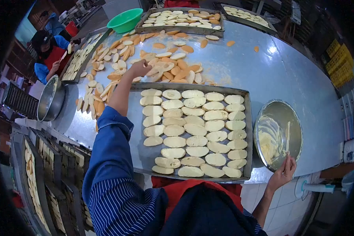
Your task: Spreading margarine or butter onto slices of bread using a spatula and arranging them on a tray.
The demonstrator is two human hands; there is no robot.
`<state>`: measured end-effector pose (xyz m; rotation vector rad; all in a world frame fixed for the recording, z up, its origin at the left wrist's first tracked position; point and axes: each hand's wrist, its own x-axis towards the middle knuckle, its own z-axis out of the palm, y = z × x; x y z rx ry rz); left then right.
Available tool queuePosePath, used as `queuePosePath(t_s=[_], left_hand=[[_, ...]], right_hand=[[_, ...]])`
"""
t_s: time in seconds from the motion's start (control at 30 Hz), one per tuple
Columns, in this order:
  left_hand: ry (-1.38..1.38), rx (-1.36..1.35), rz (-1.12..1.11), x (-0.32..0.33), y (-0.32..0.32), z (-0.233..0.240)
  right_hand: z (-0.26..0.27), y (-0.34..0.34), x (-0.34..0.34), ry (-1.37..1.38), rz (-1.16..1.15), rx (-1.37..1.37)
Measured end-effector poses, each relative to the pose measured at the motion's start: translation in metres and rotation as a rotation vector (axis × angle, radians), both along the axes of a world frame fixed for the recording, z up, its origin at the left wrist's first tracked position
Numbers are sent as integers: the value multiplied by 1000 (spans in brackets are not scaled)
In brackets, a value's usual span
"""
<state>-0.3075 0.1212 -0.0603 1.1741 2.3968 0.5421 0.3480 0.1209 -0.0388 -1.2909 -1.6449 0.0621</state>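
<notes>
My left hand (140, 69) reaches over the loose pile of oval bread slices (180, 70) beyond the tray, fingertips at the slices. Its fingers are bent down, and whether a slice is between them is hidden. With my right hand (286, 168) I hold the handle end of a thin spreading spatula (288, 137), whose blade leans inside a steel bowl (298, 124). Pale cream (267, 143) coats the bowl's inner side. Before me lies a metal baking tray (247, 100) with rows of oval slices (196, 128), their tops coated pale; bare metal shows along its left side.
A green plastic basin (125, 20) and another filled tray (181, 28) stand at the far edge; a further tray (246, 16) is right of them. At left, a co-worker (51, 56) holds a spreader beside a steel bowl (51, 98). Racked trays (37, 180) stand lower left.
</notes>
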Motion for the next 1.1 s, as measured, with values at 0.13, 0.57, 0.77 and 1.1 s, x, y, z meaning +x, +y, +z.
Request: queuePosePath(t_s=[0.13,0.57,0.77,1.1], left_hand=[[-186,73,108,-27,-9,-8],[185,118,86,-82,-47,-40],[-894,478,211,6,-31,20],[-1287,711,91,109,-103,70]], right_hand=[[-5,2,0,6,21,-10],[15,12,0,-23,87,-148],[43,40,18,-371,24,-366],[25,65,4,-616,248,-586]])
